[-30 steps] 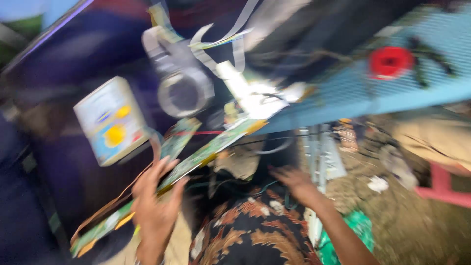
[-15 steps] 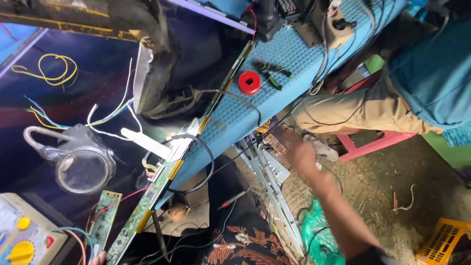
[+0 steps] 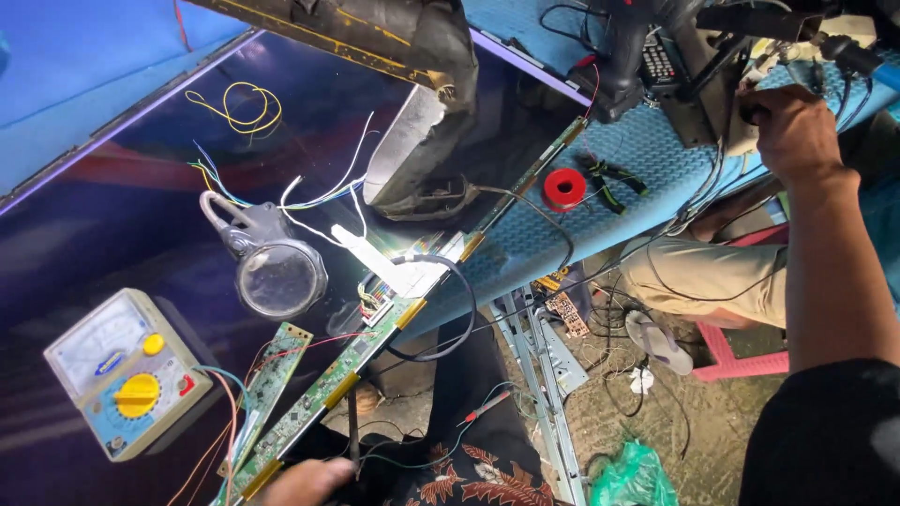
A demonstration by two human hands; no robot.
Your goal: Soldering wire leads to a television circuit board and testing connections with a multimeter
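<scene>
Reaching up — right hand (image 3: 792, 131) fisted among cables (image 3: 712, 178); left hand (image 3: 305, 483) beside circuit strip (image 3: 347, 389).

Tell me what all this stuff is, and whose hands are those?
The picture comes from a camera worn on a person's head, looking down at their work. Their right hand reaches up to dark tools and cables at the far edge of the blue bench. Their left hand is at the bottom, touching the end of a long green circuit strip. On the dark panel lie a meter with a yellow dial, a magnifying glass and loose coloured wires. A red spool and pliers sit on the bench.
</scene>
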